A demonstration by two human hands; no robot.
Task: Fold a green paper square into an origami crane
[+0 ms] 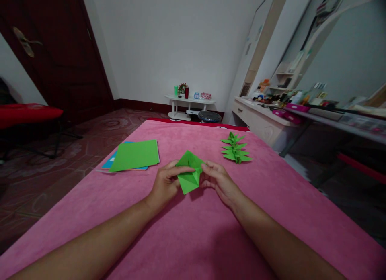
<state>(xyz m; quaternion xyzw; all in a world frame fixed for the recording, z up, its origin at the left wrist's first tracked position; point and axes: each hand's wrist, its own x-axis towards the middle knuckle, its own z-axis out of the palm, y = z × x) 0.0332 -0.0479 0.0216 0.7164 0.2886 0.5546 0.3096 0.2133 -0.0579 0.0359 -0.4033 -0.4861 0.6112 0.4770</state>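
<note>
A partly folded sheet of green paper is held in the air above the pink cloth, between my two hands. My left hand grips its left side, the thumb lying across the front of the paper. At the right corner my right hand pinches the paper between thumb and fingers. Creases and a raised flap show near its middle; the back of the paper is hidden. Some fingers of both hands are out of sight behind it.
To the left lies a stack of coloured paper, green on top with blue beneath. Several folded green paper pieces stand in a row at the right. The pink cloth covers the surface. Beyond it are a small white table and a cluttered dresser.
</note>
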